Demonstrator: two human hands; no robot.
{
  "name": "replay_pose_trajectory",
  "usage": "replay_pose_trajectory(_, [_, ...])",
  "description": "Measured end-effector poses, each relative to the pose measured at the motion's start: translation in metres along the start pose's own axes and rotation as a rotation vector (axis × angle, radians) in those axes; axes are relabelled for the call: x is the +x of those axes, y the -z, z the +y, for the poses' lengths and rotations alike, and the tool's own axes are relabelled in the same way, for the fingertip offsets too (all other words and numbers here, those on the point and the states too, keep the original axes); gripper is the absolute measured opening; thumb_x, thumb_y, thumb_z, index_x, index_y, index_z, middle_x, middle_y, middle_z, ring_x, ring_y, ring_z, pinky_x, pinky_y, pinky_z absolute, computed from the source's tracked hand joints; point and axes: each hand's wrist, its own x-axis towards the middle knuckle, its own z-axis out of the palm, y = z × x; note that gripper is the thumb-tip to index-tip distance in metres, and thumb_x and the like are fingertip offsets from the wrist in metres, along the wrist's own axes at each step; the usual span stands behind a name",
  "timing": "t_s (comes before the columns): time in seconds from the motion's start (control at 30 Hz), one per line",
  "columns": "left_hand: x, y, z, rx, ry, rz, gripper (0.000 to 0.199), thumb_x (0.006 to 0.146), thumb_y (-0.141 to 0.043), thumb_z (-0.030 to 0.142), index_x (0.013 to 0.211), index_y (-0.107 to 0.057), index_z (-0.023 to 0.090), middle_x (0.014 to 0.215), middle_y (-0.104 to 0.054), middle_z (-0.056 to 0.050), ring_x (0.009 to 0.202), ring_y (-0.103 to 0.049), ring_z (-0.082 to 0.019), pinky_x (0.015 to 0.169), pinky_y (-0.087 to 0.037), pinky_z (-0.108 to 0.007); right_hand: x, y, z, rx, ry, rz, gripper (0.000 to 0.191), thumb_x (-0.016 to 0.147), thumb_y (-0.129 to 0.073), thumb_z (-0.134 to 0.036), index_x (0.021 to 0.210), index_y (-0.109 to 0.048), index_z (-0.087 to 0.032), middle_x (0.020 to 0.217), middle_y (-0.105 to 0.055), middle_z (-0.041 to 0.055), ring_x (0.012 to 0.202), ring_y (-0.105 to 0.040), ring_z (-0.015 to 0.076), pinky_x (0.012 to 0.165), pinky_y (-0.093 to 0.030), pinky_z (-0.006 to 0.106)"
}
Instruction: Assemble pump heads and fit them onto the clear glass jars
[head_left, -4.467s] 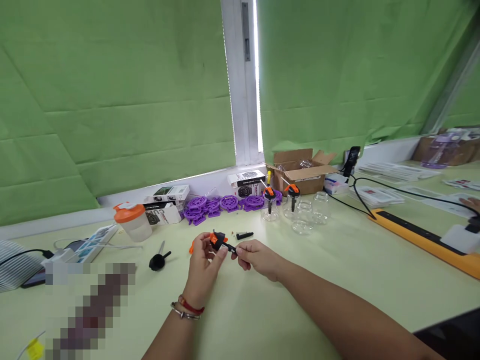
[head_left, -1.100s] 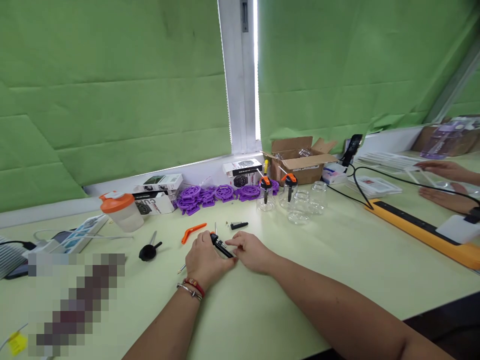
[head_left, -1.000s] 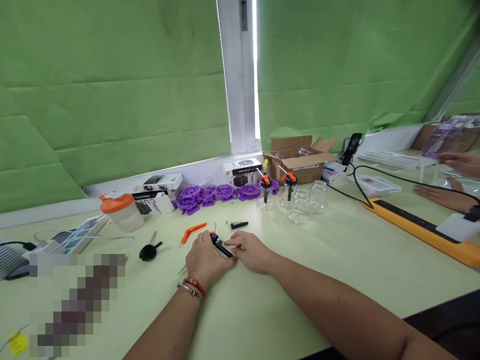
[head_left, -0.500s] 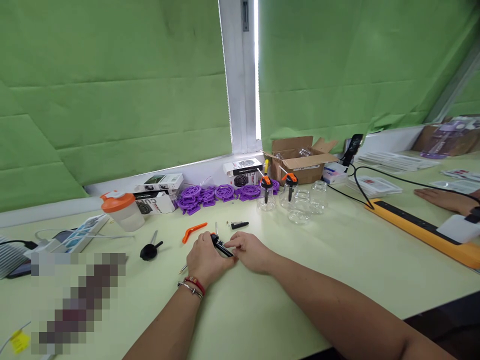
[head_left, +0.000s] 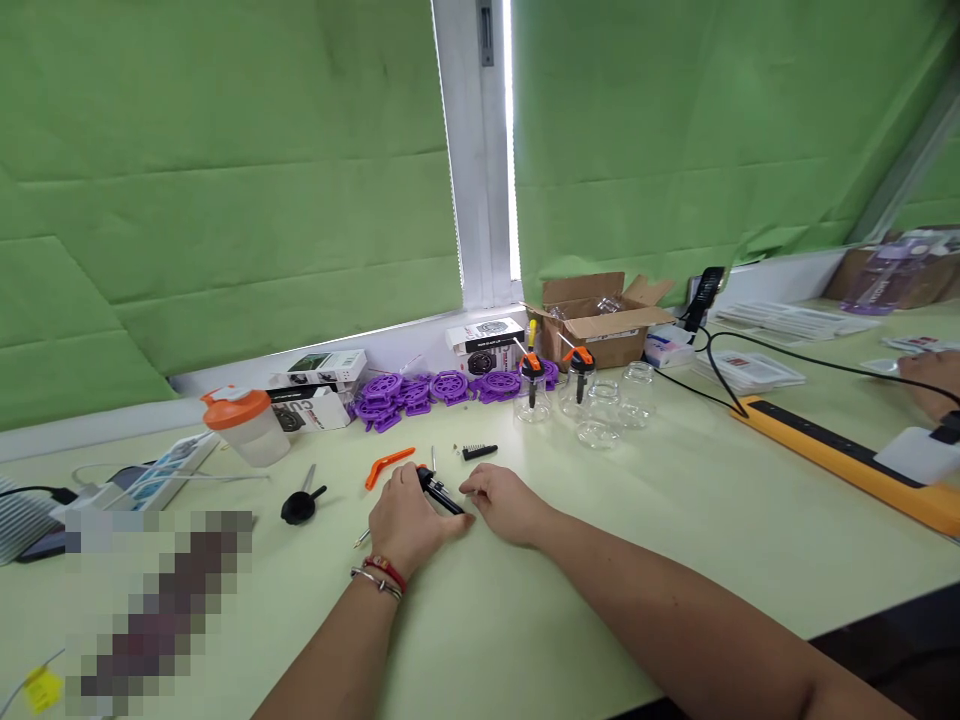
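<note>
My left hand (head_left: 409, 520) is wrapped round a black tube-like sprayer part (head_left: 441, 495), which lies tilted close to the table; an orange bit shows at its far end. Just right of that part is my right hand (head_left: 506, 503), thumb and fingertips pinched together; whatever they hold is too small to make out. Beyond the hands lie an orange bent lever (head_left: 388, 465), a thin metal pin (head_left: 433, 458) and a black piece with a spring-like row along it (head_left: 480, 452). A metal tip (head_left: 361, 538) pokes out beside my left wrist. Further left rests a black funnel-like cup (head_left: 298, 507).
Glass bottles with orange-and-black tops (head_left: 532, 385) stand at the back, beside several clear glass jars (head_left: 604, 400), purple plastic rings (head_left: 450, 386) and an open cardboard box (head_left: 611, 325). A shaker bottle (head_left: 247, 428) is left; an orange power strip (head_left: 840, 460) and another person's hand (head_left: 930, 378) are right.
My right hand has drawn slightly away from the black sprayer part, leaving a small gap. My left hand keeps its hold. The other person's hand has shifted right.
</note>
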Motion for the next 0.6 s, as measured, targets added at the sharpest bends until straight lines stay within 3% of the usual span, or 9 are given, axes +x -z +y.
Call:
replay_pose_trajectory(0.2, [0.004, 0.027, -0.023, 0.070, 0.019, 0.172, 0.078, 0.052, -0.064, 0.065, 0.111, -0.042, 0.020, 0.113, -0.055, -0.010, 0.106, -0.054, -0.028, 0.072, -0.046, -0.035, -0.007, 0.000, -0.010, -0.239, 0.156, -0.065, 0.035, 0.084, -0.042, -0.009, 0.105, -0.067, -0.019, 0.094, -0.060, 0.0082, 0.091, -0.055, 0.0190, 0.075, -0.041, 0.027])
replay_pose_trajectory(0.33, [0.006, 0.033, -0.030, 0.104, -0.011, 0.205, 0.081, 0.051, -0.064, 0.064, 0.113, -0.040, 0.017, 0.111, -0.054, -0.011, 0.104, -0.054, -0.030, 0.075, -0.046, -0.037, -0.011, -0.004, -0.020, -0.472, 0.198, -0.142, 0.034, 0.079, -0.048, -0.009, 0.106, -0.065, -0.021, 0.094, -0.058, 0.0087, 0.085, -0.052, 0.0212, 0.065, -0.037, 0.028])
replay_pose_trajectory(0.6, [0.007, 0.028, -0.031, 0.063, -0.098, 0.206, 0.079, 0.049, -0.068, 0.061, 0.109, -0.040, 0.019, 0.108, -0.054, -0.010, 0.101, -0.053, -0.029, 0.080, -0.044, -0.038, 0.005, -0.017, -0.027, -0.659, -0.013, -0.091, 0.028, 0.080, -0.048, -0.018, 0.107, -0.057, -0.017, 0.089, -0.060, 0.0109, 0.076, -0.059, 0.0227, 0.061, -0.040, 0.030])
